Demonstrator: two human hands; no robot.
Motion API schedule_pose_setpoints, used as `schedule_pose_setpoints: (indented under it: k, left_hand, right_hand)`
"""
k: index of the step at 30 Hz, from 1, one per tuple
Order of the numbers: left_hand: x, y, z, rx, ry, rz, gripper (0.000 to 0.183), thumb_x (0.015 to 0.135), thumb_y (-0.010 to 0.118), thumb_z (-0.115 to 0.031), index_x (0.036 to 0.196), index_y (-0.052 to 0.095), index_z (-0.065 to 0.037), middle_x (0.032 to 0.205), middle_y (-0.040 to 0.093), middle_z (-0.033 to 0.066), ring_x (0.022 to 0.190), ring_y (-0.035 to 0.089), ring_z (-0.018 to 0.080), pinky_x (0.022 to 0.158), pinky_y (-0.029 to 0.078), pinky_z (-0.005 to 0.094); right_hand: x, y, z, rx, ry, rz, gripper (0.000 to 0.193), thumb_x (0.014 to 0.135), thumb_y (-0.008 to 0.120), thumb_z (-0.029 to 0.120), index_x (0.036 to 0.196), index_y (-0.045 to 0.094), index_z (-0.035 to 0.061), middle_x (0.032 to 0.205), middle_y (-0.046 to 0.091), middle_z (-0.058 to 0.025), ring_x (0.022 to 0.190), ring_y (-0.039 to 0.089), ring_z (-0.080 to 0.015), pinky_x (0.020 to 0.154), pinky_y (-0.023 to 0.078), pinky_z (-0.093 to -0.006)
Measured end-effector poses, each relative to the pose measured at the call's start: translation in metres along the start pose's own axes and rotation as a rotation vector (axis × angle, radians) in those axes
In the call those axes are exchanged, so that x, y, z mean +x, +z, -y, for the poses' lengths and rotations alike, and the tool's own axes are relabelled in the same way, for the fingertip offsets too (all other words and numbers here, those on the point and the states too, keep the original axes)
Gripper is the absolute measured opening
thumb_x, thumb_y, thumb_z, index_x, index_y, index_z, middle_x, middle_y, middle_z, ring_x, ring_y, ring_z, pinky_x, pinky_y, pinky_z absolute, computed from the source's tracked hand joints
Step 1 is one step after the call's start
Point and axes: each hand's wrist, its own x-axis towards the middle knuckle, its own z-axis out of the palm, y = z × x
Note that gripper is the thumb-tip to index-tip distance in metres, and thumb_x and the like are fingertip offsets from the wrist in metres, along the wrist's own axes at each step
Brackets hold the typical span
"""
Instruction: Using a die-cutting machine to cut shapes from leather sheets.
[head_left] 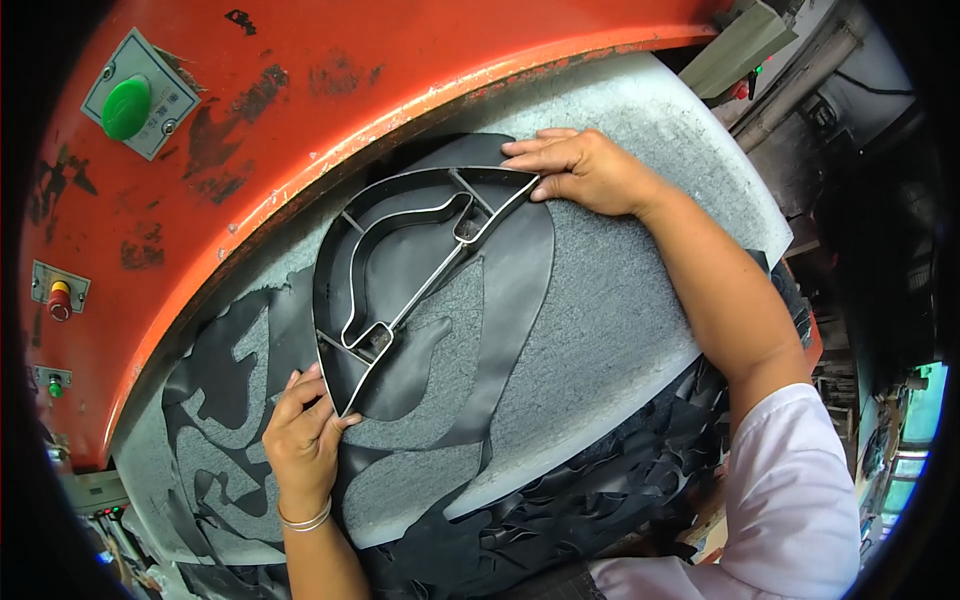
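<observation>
A steel cutting die point(427, 286), a curved outer band with a smaller shape inside joined by a straight bar, lies slantwise over a black leather-like sheet point(515, 285). My left hand point(302, 440) is closed round its lower left pointed end, thumb on one side and fingers on the other. The upper right tip is pinched by my right hand point(595, 172), with fingers stretched along the far side. Cut-out openings show in the sheet, and a loose dark piece point(395, 390) lies partly under the die.
The sheet rests on a worn grey-white board point(630, 300). An orange machine body point(300, 90) arches over its far edge, bearing a large green button point(126, 108) and a red knob point(60, 300). Black scraps point(590, 500) are heaped along the near edge.
</observation>
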Motion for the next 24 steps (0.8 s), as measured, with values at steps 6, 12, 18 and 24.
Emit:
schedule_pose_setpoints:
  k: [6,12,18,24]
  left_hand:
    - [-0.002,-0.005,0.001,0.031,0.005,-0.026,0.030,0.062,0.082,-0.008,0.091,0.075,-0.004,0.092,0.068,0.0075,0.107,0.066,0.0282,0.103,0.045,0.0454]
    - [-0.014,-0.020,-0.009,-0.014,-0.004,-0.047,0.027,0.064,0.082,-0.011,0.089,0.075,-0.006,0.094,0.069,0.0069,0.106,0.066,0.0260,0.101,0.047,0.0419]
    - [-0.033,-0.030,-0.011,-0.078,0.022,-0.079,0.021,0.068,0.080,-0.012,0.087,0.074,-0.003,0.093,0.069,0.0082,0.105,0.067,0.0262,0.101,0.047,0.0419]
    - [-0.057,-0.047,-0.009,-0.076,0.080,-0.113,0.025,0.070,0.080,-0.017,0.088,0.074,-0.001,0.098,0.070,0.0109,0.107,0.066,0.0261,0.099,0.048,0.0397]
  right_hand:
    - [0.007,-0.004,0.005,0.023,-0.041,0.038,0.048,0.078,0.075,0.012,0.124,0.065,0.0189,0.137,0.057,-0.0027,0.135,0.041,-0.0366,0.114,0.032,-0.0465]
    - [-0.005,-0.003,0.016,-0.065,-0.013,0.039,0.046,0.080,0.073,0.018,0.125,0.065,0.0214,0.139,0.056,-0.0042,0.133,0.042,-0.0393,0.114,0.031,-0.0460]
    - [-0.026,-0.007,0.048,-0.121,0.015,0.098,0.058,0.080,0.076,0.020,0.134,0.057,0.0203,0.145,0.048,-0.0108,0.137,0.040,-0.0347,0.115,0.030,-0.0429]
    - [-0.067,-0.036,0.135,0.168,0.123,-0.282,0.061,0.080,0.078,0.020,0.136,0.055,0.0107,0.130,0.061,-0.0144,0.122,0.056,-0.0245,0.104,0.041,-0.0355]
